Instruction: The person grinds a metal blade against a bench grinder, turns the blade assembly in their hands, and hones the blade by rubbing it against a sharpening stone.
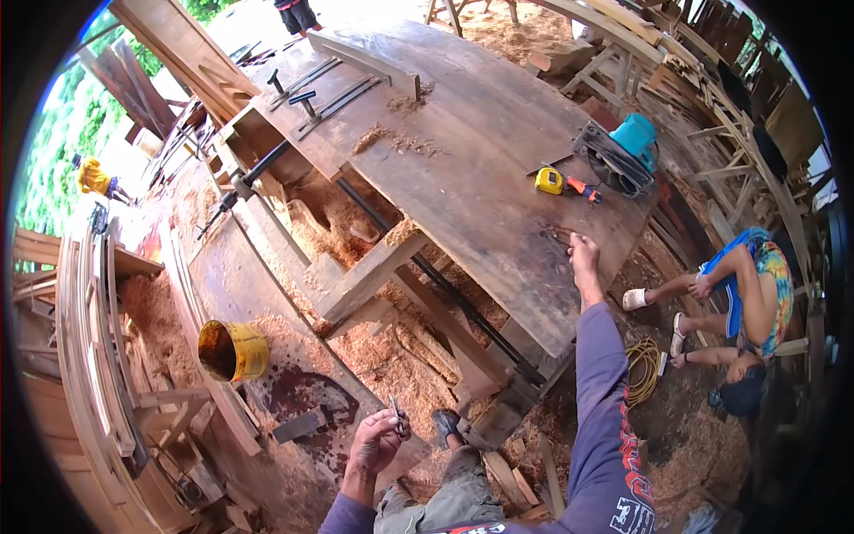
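A broad wooden bench spans the middle, right and far side. A yellow bucket sits at left; a teal circular saw rests on the bench's right side. The right hand has its fingers curled over a dark stain; how closed they are, and on what, I cannot tell. Near, the left hand pinches a small metal piece between closed fingers.
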Motion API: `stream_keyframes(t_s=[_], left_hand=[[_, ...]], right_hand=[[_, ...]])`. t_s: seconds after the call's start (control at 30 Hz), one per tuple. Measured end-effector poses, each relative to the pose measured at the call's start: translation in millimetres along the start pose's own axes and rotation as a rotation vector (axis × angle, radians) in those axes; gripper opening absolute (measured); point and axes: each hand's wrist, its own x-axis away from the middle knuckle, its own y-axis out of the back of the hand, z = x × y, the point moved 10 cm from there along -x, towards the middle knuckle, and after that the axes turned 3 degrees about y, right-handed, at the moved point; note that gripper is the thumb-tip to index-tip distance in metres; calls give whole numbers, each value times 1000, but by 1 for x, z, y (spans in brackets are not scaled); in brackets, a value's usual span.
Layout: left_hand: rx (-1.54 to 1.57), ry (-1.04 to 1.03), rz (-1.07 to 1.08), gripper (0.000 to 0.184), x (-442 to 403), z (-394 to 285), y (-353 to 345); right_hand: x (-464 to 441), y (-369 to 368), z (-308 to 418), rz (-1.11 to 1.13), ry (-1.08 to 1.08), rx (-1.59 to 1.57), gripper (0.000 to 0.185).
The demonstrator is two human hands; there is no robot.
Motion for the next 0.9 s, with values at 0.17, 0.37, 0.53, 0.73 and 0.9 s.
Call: stream_keyframes(t_s=[0.17,0.37,0.53,0.73,0.9], left_hand=[[-9,-1,8,15,-1,0,-16],[-90,38,-61,16,10,1,-17],[-31,-31,16,16,26,2,-7],[40,-76,-22,17,71,-8,40],[18,-157,-113,20,147,-35,85]], right_hand=[[2,-21,30,-72,268,682,26],[-14,-45,20,95,284,770,29],[-60,-29,-11,-13,256,462,36],[80,-78,13,523,-179,-580,15],[259,-118,15,602,-381,-444,15]])
